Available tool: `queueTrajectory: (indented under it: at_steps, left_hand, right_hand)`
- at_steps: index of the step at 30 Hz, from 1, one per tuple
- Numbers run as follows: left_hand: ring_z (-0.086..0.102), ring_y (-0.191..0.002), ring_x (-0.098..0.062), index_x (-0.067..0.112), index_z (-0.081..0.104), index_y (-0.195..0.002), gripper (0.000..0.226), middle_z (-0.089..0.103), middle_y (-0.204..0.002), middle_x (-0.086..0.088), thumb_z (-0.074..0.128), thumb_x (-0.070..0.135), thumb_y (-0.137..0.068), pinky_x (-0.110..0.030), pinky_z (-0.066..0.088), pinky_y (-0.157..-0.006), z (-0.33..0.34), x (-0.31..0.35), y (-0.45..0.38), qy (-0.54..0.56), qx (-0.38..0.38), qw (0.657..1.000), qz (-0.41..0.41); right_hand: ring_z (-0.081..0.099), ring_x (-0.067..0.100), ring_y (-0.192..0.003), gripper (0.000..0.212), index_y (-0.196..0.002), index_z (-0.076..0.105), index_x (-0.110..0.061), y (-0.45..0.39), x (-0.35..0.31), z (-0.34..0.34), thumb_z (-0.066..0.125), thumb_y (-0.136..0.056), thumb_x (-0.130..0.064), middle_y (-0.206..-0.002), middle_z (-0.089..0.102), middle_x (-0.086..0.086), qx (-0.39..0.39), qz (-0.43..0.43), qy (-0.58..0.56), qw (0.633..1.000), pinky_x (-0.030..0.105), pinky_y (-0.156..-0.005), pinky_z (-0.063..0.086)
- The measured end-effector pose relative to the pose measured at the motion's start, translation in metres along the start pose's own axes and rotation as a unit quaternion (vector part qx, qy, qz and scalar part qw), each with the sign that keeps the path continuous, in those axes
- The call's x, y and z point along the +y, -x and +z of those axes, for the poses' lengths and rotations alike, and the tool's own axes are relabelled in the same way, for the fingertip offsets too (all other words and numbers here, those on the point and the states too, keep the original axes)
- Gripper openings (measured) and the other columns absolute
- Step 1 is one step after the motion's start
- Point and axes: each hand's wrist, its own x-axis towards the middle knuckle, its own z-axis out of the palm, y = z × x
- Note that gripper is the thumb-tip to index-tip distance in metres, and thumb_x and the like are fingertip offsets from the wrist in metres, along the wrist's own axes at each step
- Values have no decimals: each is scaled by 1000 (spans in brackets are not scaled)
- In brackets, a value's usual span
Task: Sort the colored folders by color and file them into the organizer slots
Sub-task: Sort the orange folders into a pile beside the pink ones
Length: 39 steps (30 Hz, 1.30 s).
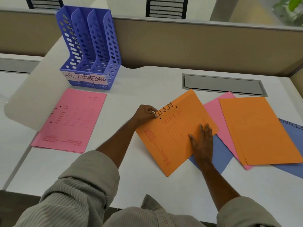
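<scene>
Plainly, from the head view:
Step in hand: sorting by colour, I judge; the orange folder (176,131) marked ADMI is being lifted or slid off the loose spread at the right, and nothing is filed yet.
Left hand (146,114): fingers curled, pinching the far-left edge of that orange folder beside the written letters.
Right hand (202,141): flat on the folder's near-right part, fingers straight and slightly apart, pressing it down.
Where the folder lies: on the white desk (147,185), mid-right, tilted, its right corner overlapping a pink folder (213,108) and a blue folder (221,151).
Rest of the spread: a second orange folder (260,130) on top at the far right, with more blue (291,133) showing beneath it.
Already set apart: a pink folder stack (68,122) lying flat at the left, just near of the organizer.
Organizer (91,51): purple, upright at the far left, three slots labelled HR, ADMIN and FINANCE; all three look empty from here.
Next move, as I judge it: carry the orange folder leftward clear of the pile, then either start an orange stack or stand it in the middle ADMIN slot, which calls for turning it upright first.
Risk: dragging could pull the pink and blue ones along.
</scene>
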Motion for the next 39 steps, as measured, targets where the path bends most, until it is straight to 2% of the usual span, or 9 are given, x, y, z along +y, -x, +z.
queueTrajectory:
  at_steps: [4, 7, 13, 18, 21, 25, 29, 32, 39]
  left_hand:
    - [74, -72, -14, 3, 72, -103, 18, 77, -81, -8, 73, 7, -85, -22, 56, -60, -23, -20, 12, 58, 31, 998, -8]
    - [76, -78, -19, 9, 74, -102, 16, 78, -87, -8, 73, 13, -86, -27, 59, -66, -43, -32, 19, 83, 60, 994, -25]
    - [74, -75, -8, 22, 74, -96, 12, 78, -85, 3, 73, 19, -85, -17, 54, -60, -80, -46, 33, 137, 128, 981, -49]
    - [72, -72, -9, 15, 74, -102, 16, 77, -89, -1, 71, 13, -87, -21, 55, -61, -110, -62, 44, 174, 174, 967, -65]
    - [71, -71, -12, 14, 72, -102, 15, 75, -88, -4, 71, 11, -87, -24, 54, -61, -124, -71, 48, 177, 190, 963, -78]
    - [69, -71, -14, 10, 71, -106, 19, 73, -88, -4, 71, 10, -88, -22, 54, -57, -141, -83, 54, 158, 210, 960, -101]
    - [69, -86, -33, -1, 70, -105, 20, 72, -97, -17, 72, 4, -85, -37, 58, -75, -154, -98, 58, 128, 205, 963, -121]
    - [65, -85, -26, -1, 73, -98, 23, 70, -93, -13, 80, 10, -79, -37, 55, -78, -163, -107, 56, 21, 207, 965, -160]
    - [70, -86, -26, 9, 73, -89, 33, 74, -90, -7, 82, 38, -76, -36, 54, -85, -182, -114, 56, -178, 204, 943, -193]
  right_hand:
    - [3, 22, -155, 76, -160, 11, -19, -1, -24, 7, 50, -100, -46, -168, 5, 3, 12, 31, -85, 996, 43, -126, 10]
    - [7, 17, -154, 80, -160, 8, -24, -2, -47, 12, 55, -99, -45, -169, 3, -3, 13, 69, -165, 984, 43, -123, 14]
    - [33, 19, -146, 77, -159, 19, -24, -8, -102, 18, 64, -96, -27, -162, 29, 0, 33, 73, -314, 946, 45, -117, 34]
    - [62, 22, -112, 86, -159, 21, -22, -18, -141, 23, 71, -90, -9, -131, 61, 12, 16, 200, -491, 848, 26, -68, 58]
    - [69, 33, -97, 68, -150, 43, -16, -26, -155, 29, 68, -89, 0, -119, 67, 26, -14, 279, -552, 786, 50, -80, 61]
    - [70, 28, -85, 47, -135, 59, -4, -29, -171, 39, 64, -89, 6, -112, 71, 20, -45, 249, -531, 808, 41, -73, 62]
    - [70, 30, -88, 47, -132, 61, -2, -32, -188, 52, 64, -87, 9, -110, 71, 21, -52, 245, -504, 827, 43, -78, 61]
    - [71, 24, -78, 44, -128, 63, -2, -33, -198, 63, 64, -85, 9, -94, 73, 13, -61, 241, -465, 850, 36, -65, 61]
    - [72, 32, -90, 43, -125, 66, -5, -35, -213, 91, 66, -84, 7, -104, 73, 17, -78, 248, -385, 886, 51, -82, 60]
